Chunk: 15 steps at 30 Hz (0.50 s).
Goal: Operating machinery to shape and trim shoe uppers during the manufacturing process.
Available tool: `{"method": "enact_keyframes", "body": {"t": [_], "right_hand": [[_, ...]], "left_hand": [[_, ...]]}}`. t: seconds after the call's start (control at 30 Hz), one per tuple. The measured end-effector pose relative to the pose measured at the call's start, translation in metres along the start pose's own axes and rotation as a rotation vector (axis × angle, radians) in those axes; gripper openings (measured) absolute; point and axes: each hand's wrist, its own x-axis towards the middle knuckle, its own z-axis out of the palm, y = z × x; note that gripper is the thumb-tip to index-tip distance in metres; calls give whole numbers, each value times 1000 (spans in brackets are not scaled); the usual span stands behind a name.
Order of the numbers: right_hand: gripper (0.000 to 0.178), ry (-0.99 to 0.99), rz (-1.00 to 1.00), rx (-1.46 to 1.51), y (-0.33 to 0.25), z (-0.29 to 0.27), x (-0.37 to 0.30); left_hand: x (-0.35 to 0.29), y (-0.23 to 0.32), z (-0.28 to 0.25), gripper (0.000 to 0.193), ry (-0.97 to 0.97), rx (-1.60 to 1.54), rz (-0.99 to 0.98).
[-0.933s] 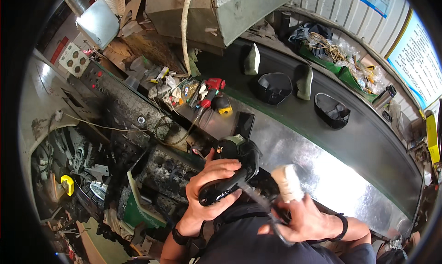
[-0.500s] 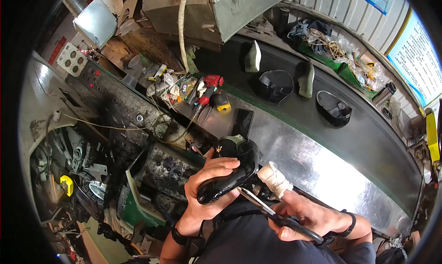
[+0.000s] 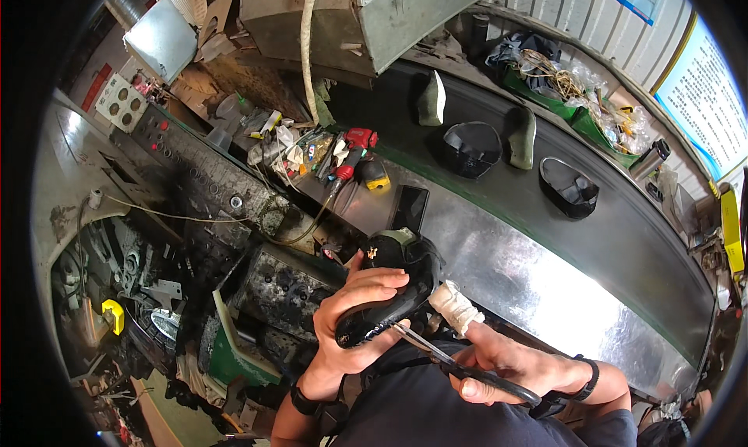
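My left hand grips a black shoe, its fingers over the upper and its thumb underneath. A pale green edge shows at the shoe's far opening, where something seems to sit inside. In my right hand is a pair of scissors with black loop handles and silver blades. The blade tips meet the shoe's near lower edge, beside my left thumb; whether they touch it I cannot tell. One finger of my right hand is wrapped in a white bandage and points out toward the shoe.
Beyond my hands runs a dark conveyor belt with a metal border. Two black shoe uppers and two greenish shoe lasts stand on it. A phone, a red power tool and clutter lie ahead. Grimy machinery stands left.
The scissors and my right hand have shifted slightly left, the tips moving along the shoe's edge. Uppers and lasts on the belt have slid a little to the right. My left hand has barely moved.
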Motion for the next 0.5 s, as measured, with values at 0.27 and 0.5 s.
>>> {"method": "enact_keyframes", "body": {"t": [0.27,0.5], "right_hand": [[66,-8,-36,119,15,-2,3],[55,253,-461,-544,19,0,5]], "left_hand": [[0,-1,0,45,-22,28,23],[-4,-1,2,47,1,-31,-41]]}}
